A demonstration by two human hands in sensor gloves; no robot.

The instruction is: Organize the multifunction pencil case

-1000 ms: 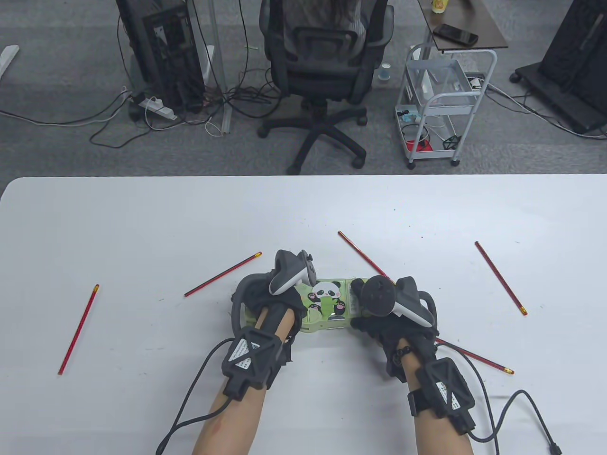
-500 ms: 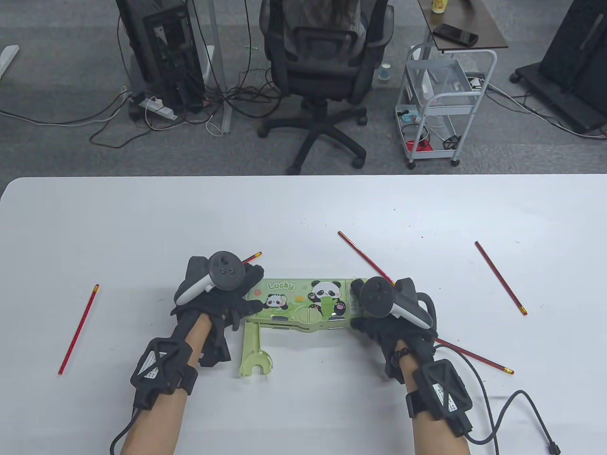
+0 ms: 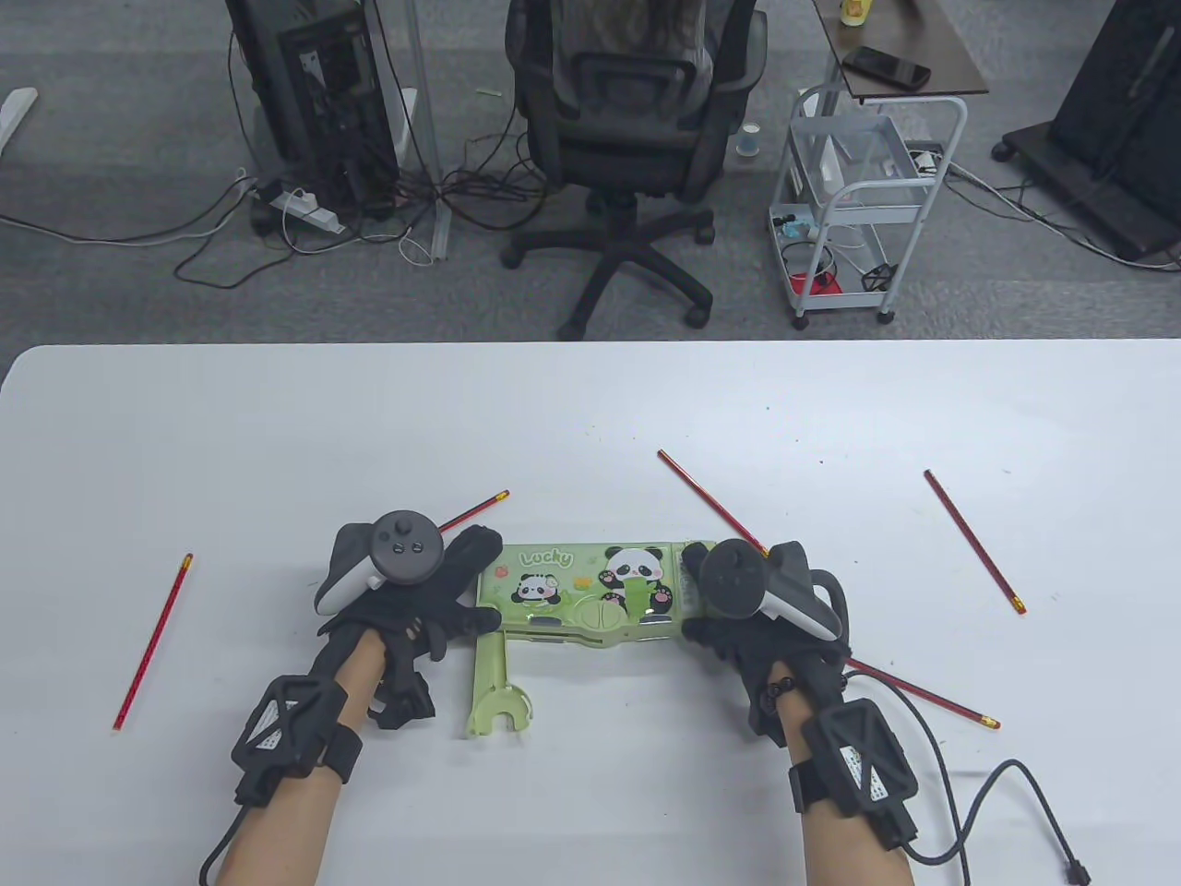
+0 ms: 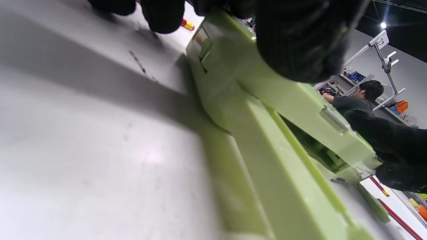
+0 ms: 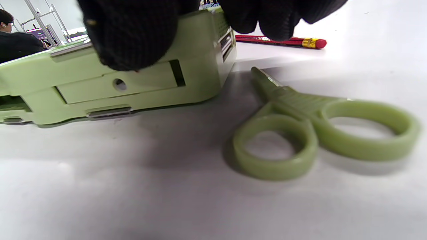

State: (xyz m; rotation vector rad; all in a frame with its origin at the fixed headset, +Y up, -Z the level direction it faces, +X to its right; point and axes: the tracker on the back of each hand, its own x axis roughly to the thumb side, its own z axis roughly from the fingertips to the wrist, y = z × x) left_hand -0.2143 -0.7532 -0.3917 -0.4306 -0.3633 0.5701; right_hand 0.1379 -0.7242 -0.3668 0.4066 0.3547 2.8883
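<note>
Green case point(image 3: 595, 591): plastic, panda print on the lid, flat on the white counter point(image 3: 590, 406), at about 6 o'clock of the counter's middle, between the two hands.
Arm point(image 3: 491, 688): a green flap with a forked end sticks out from the case's near left corner toward 6 o'clock, lying on the counter.
Left hand point(image 3: 415, 591): at 9 o'clock of the case; fingers point(image 3: 475, 549) rest on its left end, thumb on the near corner; not closed around it. In the left wrist view a gloved fingertip point(image 4: 300, 43) presses on the green edge.
Right hand point(image 3: 757, 609): at 3 o'clock of the case, gripping its right end; the right wrist view shows the thumb point(image 5: 130, 36) on the near side wall and fingers point(image 5: 267, 16) over the top.
Scissors point(image 5: 320, 126): green handles, flat on the counter just beside the case's right end, seen only in the right wrist view.
Pencils: five red ones scattered: far left point(image 3: 152, 641), behind the left hand point(image 3: 475, 509), at 12 o'clock of the right hand point(image 3: 706, 498), far right point(image 3: 973, 540), and one under the right wrist point(image 3: 932, 694).
</note>
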